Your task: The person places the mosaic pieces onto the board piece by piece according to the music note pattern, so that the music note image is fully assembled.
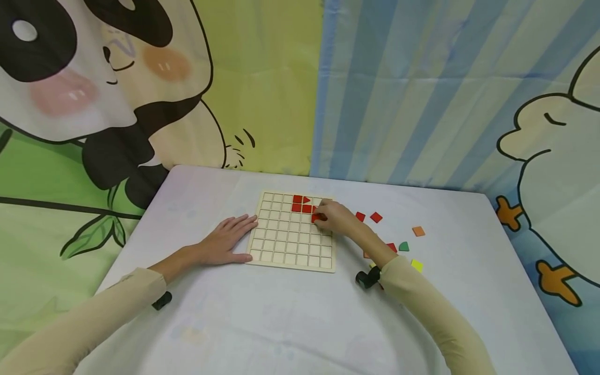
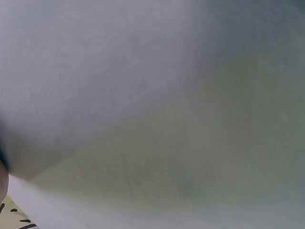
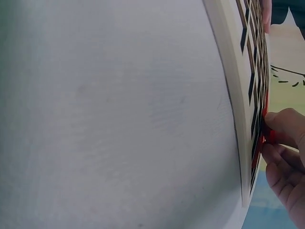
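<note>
A pale wooden grid board (image 1: 281, 245) lies on the white table, with several red tiles (image 1: 297, 208) set in cells near its far right part. At those cells my right hand (image 1: 335, 216) reaches over the board's right edge. In the right wrist view its thumb and fingers pinch a small red piece (image 3: 270, 136) against the grid; the piece's full shape is hidden. My left hand (image 1: 225, 240) lies flat on the table, fingers spread, with fingertips and thumb at the board's left edge. The left wrist view shows mostly cloth and table.
Right of the board lie loose pieces: a red square (image 1: 376, 217), an orange square (image 1: 419, 230), a green rounded piece (image 1: 403, 246) and a yellow square (image 1: 416, 265). The right forearm partly covers others. A patterned curtain (image 1: 398, 94) hangs behind the table.
</note>
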`<state>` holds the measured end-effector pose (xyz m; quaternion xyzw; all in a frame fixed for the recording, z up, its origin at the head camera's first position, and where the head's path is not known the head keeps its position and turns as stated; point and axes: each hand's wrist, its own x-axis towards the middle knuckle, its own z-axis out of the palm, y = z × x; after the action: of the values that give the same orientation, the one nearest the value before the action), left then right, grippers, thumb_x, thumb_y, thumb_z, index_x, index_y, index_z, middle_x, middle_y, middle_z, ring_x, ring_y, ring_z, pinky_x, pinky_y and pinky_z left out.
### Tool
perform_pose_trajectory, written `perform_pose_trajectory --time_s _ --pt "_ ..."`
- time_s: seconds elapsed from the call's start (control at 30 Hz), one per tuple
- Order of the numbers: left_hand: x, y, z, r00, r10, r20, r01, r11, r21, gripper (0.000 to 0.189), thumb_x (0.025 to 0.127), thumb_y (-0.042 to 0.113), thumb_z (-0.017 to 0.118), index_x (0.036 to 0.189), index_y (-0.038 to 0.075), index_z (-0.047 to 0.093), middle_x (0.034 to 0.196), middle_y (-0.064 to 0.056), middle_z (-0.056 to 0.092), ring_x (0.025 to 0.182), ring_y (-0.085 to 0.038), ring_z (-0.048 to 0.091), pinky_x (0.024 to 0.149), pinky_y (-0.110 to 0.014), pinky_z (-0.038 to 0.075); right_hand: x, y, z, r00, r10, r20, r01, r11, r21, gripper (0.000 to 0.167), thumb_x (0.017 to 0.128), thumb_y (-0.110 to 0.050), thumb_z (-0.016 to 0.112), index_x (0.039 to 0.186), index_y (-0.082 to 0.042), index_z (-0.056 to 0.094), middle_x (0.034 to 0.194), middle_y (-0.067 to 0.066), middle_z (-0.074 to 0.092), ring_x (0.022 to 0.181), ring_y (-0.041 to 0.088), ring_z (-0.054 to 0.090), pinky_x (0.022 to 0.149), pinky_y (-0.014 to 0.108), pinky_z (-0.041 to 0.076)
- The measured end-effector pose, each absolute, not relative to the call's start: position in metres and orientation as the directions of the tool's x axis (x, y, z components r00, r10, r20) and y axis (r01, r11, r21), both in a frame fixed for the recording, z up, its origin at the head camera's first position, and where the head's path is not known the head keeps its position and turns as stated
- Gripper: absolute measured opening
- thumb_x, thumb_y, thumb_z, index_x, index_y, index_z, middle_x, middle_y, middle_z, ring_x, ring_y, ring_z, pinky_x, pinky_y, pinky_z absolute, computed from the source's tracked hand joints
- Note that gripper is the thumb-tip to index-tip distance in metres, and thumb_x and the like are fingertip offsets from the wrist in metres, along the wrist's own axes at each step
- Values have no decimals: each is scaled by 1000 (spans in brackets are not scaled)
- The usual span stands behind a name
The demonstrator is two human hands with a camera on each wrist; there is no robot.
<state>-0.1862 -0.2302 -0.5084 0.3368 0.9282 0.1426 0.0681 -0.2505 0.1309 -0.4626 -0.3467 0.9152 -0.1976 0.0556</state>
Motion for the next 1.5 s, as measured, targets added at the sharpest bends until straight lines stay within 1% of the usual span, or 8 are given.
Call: perform_pose_trajectory --time_s 0.2,0.37,0.57,0.73,0.9,1.1,1.3,1.5 --pt "-186 -230 -508 -767 642 -21 601 728 330 95 85 63 60 157 17 17 164 -4 15 151 -30 14 117 -57 13 -251 127 -461 -747 -664 30 -620 680 -391 19 89 -13 70 103 -2 74 96 12 65 77 17 53 68 28 46" --pt "-187 -230 -508 -767 641 -27 598 730 331 95 85 64 59 157 19 15 165 -2 14 152 -28 11 118 -56 11 -250 126 -461 -766 -643 13 -595 701 -393 21 88 -14 71 104 -1 74 99 13 65 84 20 58 74 32 51" --pt "-187 -231 -513 -768 640 -24 599 732 325 96 85 65 59 157 19 16 165 -2 14 152 -28 11 118 -55 11 -248 133 -461 -779 -627 32 -584 706 -401 32 89 -20 71 116 -2 70 105 13 62 88 20 56 76 33 49" --pt "-188 -232 -516 -765 644 -7 607 725 325 95 85 65 59 157 19 16 164 -3 15 151 -29 13 116 -57 12 -244 158 -452 -817 -575 45 -544 743 -390 45 87 -26 73 125 -4 64 112 13 60 94 23 57 79 36 51" --pt "-189 -231 -517 -762 648 -5 614 725 313 95 85 65 58 157 19 16 164 -3 15 151 -29 13 116 -56 13 -243 200 -448 -863 -504 0 -472 808 -354 49 88 -29 72 128 -3 62 117 13 59 101 26 57 85 40 52" --pt "-187 -231 -512 -765 644 -10 606 725 326 95 85 64 60 157 19 17 164 -3 15 151 -29 13 117 -56 12 -245 244 -452 -915 -401 -48 -352 849 -393 50 88 -27 72 130 -2 60 117 15 58 102 29 58 85 44 54" --pt "-186 -231 -511 -765 643 -23 603 729 325 95 85 65 59 157 20 16 165 -2 14 152 -29 13 117 -56 12 -243 268 -457 -936 -342 -82 -290 883 -369 50 88 -28 72 129 -2 60 117 17 58 104 31 58 87 45 54" --pt "-187 -230 -512 -767 641 -25 601 732 321 94 86 64 58 157 20 15 165 -1 14 152 -28 12 118 -56 12 -244 279 -461 -940 -330 -84 -283 895 -345 51 87 -29 73 128 -1 61 114 17 59 103 31 59 88 45 54"
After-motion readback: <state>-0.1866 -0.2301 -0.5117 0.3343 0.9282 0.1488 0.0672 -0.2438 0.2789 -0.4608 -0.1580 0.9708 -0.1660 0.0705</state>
